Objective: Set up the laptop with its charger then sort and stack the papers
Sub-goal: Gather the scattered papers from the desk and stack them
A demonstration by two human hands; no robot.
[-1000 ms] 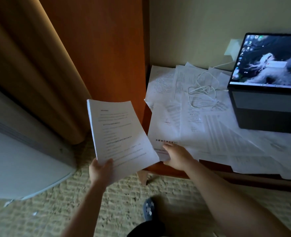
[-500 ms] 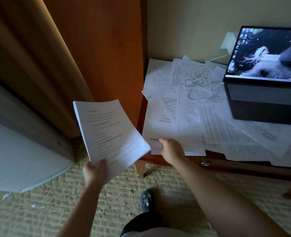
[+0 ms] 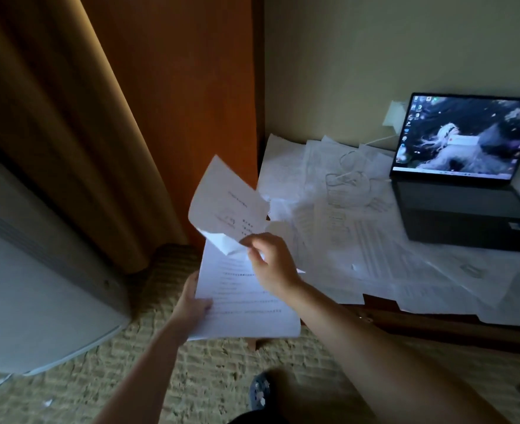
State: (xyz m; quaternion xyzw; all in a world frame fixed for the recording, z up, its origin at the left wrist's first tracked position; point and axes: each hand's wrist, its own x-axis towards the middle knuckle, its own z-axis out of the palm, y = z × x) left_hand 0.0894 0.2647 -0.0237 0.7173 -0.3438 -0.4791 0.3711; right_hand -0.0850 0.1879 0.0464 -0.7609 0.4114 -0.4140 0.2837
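My left hand grips a stack of printed papers by its left edge, held in the air in front of the desk. Above the stack, my right hand pinches a single printed sheet that curls upward. Several loose papers lie scattered over the wooden desk. An open laptop with its screen lit stands at the desk's right back. A white charger cable lies coiled on the papers, and a white plug sits at the wall.
A brown curtain and an orange wooden panel rise at the left. A white appliance stands at the lower left on a woven beige carpet. A dark slipper shows below my arms.
My right hand lifted one sheet off the desk's front edge and brought it over the stack. My left hand turned the stack flatter and moved it right, closer to the desk.
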